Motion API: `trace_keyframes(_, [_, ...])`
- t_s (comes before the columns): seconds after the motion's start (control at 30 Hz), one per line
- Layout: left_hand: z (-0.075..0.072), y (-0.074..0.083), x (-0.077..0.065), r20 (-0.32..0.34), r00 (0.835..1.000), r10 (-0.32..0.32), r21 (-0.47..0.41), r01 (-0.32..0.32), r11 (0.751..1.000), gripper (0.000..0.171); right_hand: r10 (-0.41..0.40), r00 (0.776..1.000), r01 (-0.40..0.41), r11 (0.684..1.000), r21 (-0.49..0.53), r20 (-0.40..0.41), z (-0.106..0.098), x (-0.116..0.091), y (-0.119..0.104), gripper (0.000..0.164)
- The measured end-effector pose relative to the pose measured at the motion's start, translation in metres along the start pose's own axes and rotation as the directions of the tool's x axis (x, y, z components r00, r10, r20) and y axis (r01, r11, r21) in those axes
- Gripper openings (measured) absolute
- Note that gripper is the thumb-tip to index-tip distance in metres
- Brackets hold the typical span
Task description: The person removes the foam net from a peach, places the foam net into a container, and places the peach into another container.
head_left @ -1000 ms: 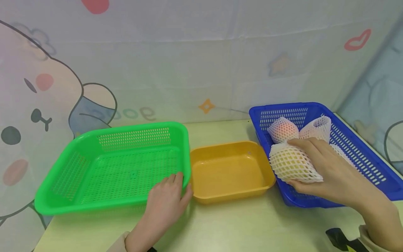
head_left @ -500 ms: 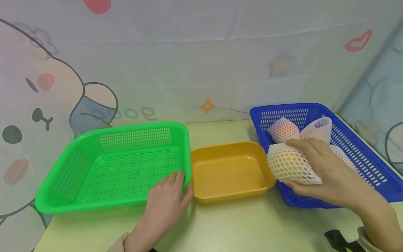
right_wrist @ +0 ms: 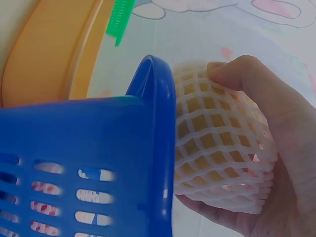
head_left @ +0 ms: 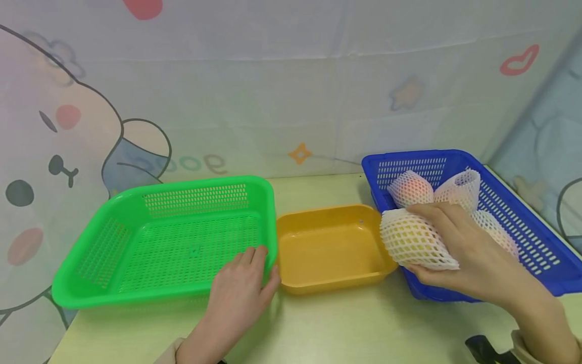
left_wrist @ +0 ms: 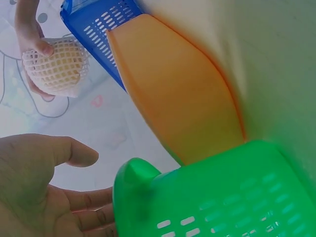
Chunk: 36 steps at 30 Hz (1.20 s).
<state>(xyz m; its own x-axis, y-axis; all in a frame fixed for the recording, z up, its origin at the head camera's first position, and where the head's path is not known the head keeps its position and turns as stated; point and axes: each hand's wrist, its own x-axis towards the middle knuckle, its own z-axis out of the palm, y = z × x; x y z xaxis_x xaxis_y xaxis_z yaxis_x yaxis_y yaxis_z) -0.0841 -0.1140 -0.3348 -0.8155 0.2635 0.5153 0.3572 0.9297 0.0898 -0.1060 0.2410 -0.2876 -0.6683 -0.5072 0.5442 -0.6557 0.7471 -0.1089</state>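
My right hand (head_left: 464, 253) grips a yellow fruit in a white foam net (head_left: 414, 240), thumb on one side and fingers on the other. It is over the left rim of the blue basket (head_left: 436, 293); in the right wrist view, the netted fruit (right_wrist: 207, 143) shows just past that rim. Inside the basket are a reddish netted fruit (head_left: 411, 189) and other netted fruits (head_left: 461, 189), partly hidden by my hand. My left hand (head_left: 238, 288) rests on the near right corner of the green basket (head_left: 168, 189), fingers straight over the rim; in the left wrist view, the thumb stands apart from it.
An orange-yellow tray (head_left: 334, 253) stands between the two baskets, close to both. Behind them hangs a pale cloth (head_left: 282, 101) with cartoon prints. The light tabletop (head_left: 336, 328) shows in front of the tray.
My right hand has shifted slightly left with the netted fruit, from above the blue basket's inside to its left rim, uncovering more of a netted fruit behind. My left hand stays on the green basket.
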Motion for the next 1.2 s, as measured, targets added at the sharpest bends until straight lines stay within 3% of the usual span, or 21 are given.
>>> trace_keyframes(0.13, [-0.003, 0.001, 0.000, -0.024, 1.000, 0.012, 0.001, -0.012, 1.000, 0.019, -0.010, 1.000, 0.010, 1.000, 0.025, -0.012, -0.001, 0.001, -0.002, 0.091])
trace_keyframes(0.37, [-0.006, 0.003, -0.001, -0.053, 0.998, 0.035, -0.008, -0.036, 0.999, 0.019, -0.035, 0.999, 0.039, 0.976, 0.215, -0.024, 0.002, 0.006, -0.013, 0.099])
trace_keyframes(0.47, [-0.007, 0.003, -0.001, -0.064, 0.997, 0.046, -0.010, -0.047, 0.999, 0.019, -0.048, 0.998, 0.053, 0.967, 0.249, -0.028, 0.005, 0.008, -0.016, 0.100])
trace_keyframes(0.77, [-0.012, 0.006, -0.001, -0.062, 0.997, 0.054, -0.016, -0.055, 0.998, 0.020, -0.058, 0.998, 0.063, 0.967, 0.248, -0.027, 0.010, 0.009, -0.022, 0.100])
trace_keyframes(1.03, [-0.012, 0.007, -0.002, -0.080, 0.993, 0.085, -0.006, -0.086, 0.996, 0.021, 0.050, 0.996, -0.064, 0.972, 0.227, 0.070, 0.013, 0.008, -0.034, 0.100])
trace_keyframes(1.2, [-0.012, 0.008, -0.003, -0.076, 0.992, 0.099, 0.003, -0.099, 0.995, 0.021, 0.040, 0.995, -0.062, 0.961, 0.269, 0.089, 0.020, 0.010, -0.042, 0.097])
